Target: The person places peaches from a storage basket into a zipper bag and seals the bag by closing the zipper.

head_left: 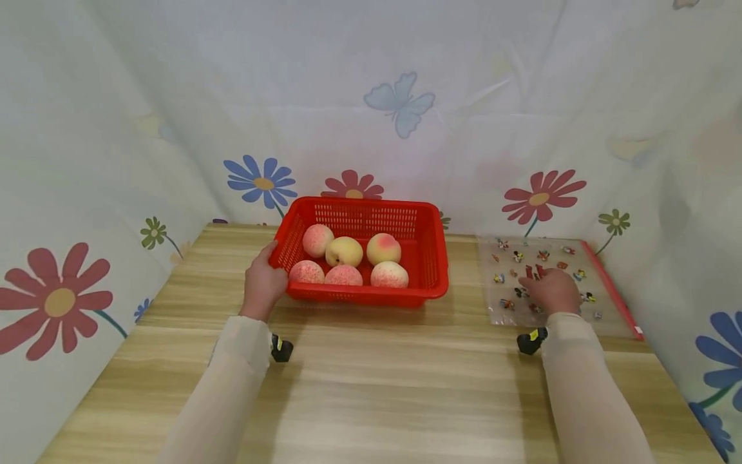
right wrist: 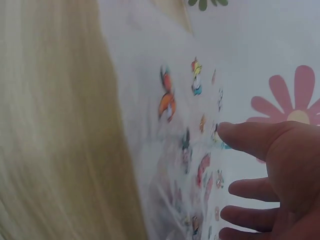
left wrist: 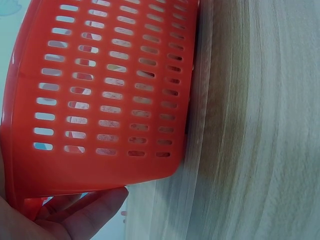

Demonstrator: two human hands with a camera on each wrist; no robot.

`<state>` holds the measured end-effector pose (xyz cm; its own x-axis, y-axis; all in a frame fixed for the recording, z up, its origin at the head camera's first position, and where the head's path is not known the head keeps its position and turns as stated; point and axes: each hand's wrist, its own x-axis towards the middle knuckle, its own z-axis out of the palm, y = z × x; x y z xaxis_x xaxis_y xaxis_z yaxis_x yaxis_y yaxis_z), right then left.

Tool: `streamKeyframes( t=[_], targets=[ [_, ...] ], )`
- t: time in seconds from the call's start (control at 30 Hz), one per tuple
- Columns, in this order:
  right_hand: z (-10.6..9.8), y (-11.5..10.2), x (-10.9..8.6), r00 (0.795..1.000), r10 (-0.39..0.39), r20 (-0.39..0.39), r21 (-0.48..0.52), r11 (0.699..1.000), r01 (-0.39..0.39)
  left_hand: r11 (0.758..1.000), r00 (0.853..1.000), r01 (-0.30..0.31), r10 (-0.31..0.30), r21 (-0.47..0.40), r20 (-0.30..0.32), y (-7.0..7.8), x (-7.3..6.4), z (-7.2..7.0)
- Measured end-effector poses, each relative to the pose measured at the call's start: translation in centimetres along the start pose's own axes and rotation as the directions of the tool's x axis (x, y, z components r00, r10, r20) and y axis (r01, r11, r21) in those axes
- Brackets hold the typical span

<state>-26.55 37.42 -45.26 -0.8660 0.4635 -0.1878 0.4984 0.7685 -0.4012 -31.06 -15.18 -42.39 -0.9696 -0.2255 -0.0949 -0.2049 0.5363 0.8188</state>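
Observation:
A red plastic basket (head_left: 429, 283) with slotted walls stands on the table, holding several pinkish-yellow peaches (head_left: 344, 251). My left hand (head_left: 265, 283) grips its left end by the rim, and in the left wrist view the fingers (left wrist: 95, 212) curl under that rim. On the right lies a clear zip bag (head_left: 498, 312) printed with small cartoon figures, a red slider strip along its right edge. Over the bag's middle is my right hand (head_left: 553, 291). Seen from the right wrist, its thumb and fingers (right wrist: 252, 189) are apart with nothing between them.
A light wood-grain table (head_left: 394, 386) spans the space. Pale curtains (head_left: 324, 77) with flowers and a butterfly enclose it at the back and both sides. The basket and the bag both sit close to the back curtain.

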Motion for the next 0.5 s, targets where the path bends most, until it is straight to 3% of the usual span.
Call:
streamKeyframes(
  t=[0.5],
  targets=[
    [1.04, 1.05, 0.52, 0.998, 0.055, 0.024, -0.088, 0.995, -0.052, 1.000, 1.000, -0.012, 0.012, 0.007, -0.001, -0.13, -0.10, -0.11]
  ],
)
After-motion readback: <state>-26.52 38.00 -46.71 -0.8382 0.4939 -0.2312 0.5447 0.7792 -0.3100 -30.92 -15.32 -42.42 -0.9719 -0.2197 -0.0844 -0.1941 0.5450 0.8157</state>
